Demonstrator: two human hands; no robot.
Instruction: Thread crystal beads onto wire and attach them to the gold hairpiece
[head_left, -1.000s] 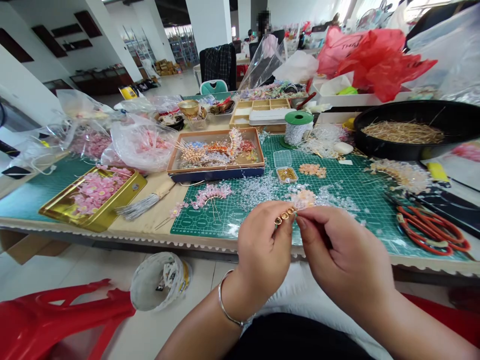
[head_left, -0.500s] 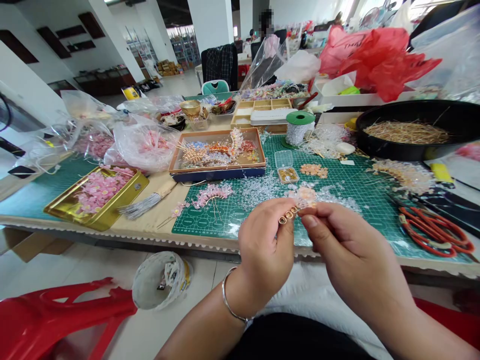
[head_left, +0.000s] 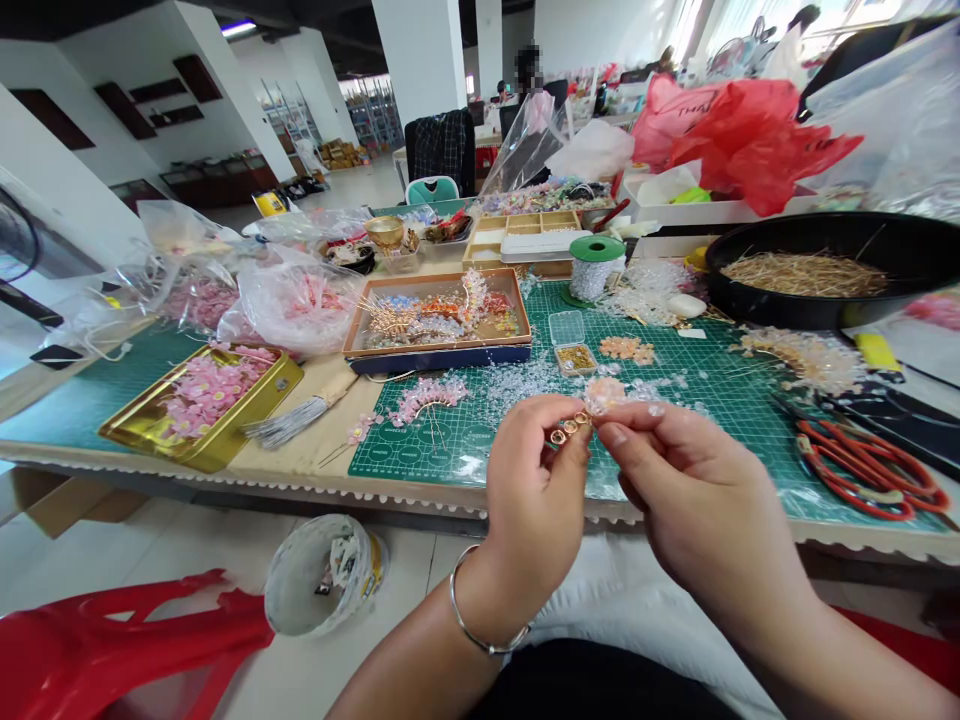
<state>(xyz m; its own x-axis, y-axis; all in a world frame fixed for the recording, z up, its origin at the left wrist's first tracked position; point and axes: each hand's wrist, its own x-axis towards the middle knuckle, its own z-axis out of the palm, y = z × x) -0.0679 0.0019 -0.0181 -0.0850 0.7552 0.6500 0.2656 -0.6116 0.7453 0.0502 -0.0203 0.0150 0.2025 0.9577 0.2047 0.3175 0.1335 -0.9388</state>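
My left hand (head_left: 532,490) is closed, its thumb and forefinger pinching a beaded hair ornament (head_left: 570,428) whose row of small gold rings sticks out to the left. At its far side a peach flower (head_left: 604,392) and clear beads show just above the fingertips. My right hand (head_left: 697,495) meets the left one, thumb and forefinger pinched at the same ornament; the exact spot it grips is hidden. Beyond the hands, clear beads (head_left: 517,385) lie scattered on the green cutting mat (head_left: 465,450). Peach flowers (head_left: 627,349) lie beside a small clear box of gold beads (head_left: 576,358).
Left are a gold tin (head_left: 262,425) of pink flowers, a wire bundle (head_left: 289,425) and a pink ornament (head_left: 427,398). Behind stand a bead box (head_left: 442,357) and a spool (head_left: 597,270). Red-handled pliers (head_left: 862,470) and a black pan (head_left: 832,310) are right. A bin (head_left: 322,580) stands below.
The camera view has shifted slightly. My hands are still together at the ornament, which has turned a little, and the peach flower sits slightly further left between the fingertips.
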